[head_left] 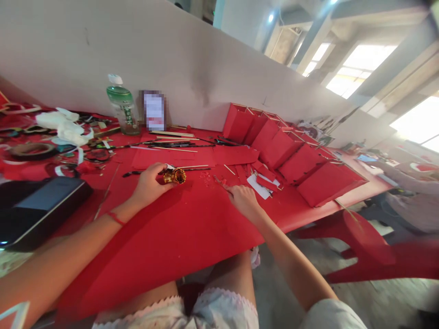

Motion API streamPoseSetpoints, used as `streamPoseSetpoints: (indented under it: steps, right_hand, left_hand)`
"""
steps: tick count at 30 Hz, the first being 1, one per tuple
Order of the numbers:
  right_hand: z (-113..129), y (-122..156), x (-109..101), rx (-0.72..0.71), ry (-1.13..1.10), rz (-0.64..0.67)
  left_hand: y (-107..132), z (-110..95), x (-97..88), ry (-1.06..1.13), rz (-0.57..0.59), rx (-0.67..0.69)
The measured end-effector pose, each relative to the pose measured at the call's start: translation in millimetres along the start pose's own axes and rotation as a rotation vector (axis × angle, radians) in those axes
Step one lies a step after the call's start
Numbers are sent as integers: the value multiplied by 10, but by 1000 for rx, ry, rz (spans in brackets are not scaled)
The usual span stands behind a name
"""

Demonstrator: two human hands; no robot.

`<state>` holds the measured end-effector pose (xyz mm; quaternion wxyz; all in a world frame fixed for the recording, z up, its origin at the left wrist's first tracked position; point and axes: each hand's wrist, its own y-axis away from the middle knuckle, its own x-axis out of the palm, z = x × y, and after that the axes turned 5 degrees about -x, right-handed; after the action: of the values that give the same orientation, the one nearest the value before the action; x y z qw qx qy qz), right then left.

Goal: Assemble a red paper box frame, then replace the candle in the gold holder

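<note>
My left hand is closed on a small shiny gold vase-shaped piece, tipped on its side with its scalloped, open mouth facing right and towards me. Between my right hand's fingers is a thin stick-like tool. Its tip points left, low over the red tabletop; its exact kind is too small to make out. Red crumbs lie scattered between the two hands. Just right of my right hand are a white paper piece and some red strips.
Red box-like pieces stand in a row on the right. Thin sticks and brushes lie at the back, before a bottle and a phone. A black device, tape roll and clutter fill the left. A red stool stands right.
</note>
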<state>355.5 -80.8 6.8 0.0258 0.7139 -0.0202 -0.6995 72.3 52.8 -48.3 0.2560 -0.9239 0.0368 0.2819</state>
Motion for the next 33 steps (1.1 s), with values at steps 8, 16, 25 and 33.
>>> streamPoseSetpoints:
  steps: [8, 16, 25, 33]
  right_hand:
    - [-2, 104, 250, 77, -88, -75]
    - [-406, 303, 189, 267, -327, -255]
    - [-409, 404, 402, 155, -1027, -103]
    - [-300, 319, 435, 139, -880, -349]
  left_hand:
    - [3, 16, -11, -12, 1, 6]
    - [2, 23, -16, -23, -4, 6]
    - [3, 3, 5, -27, 47, 15]
    - [20, 75, 44, -6, 29, 9]
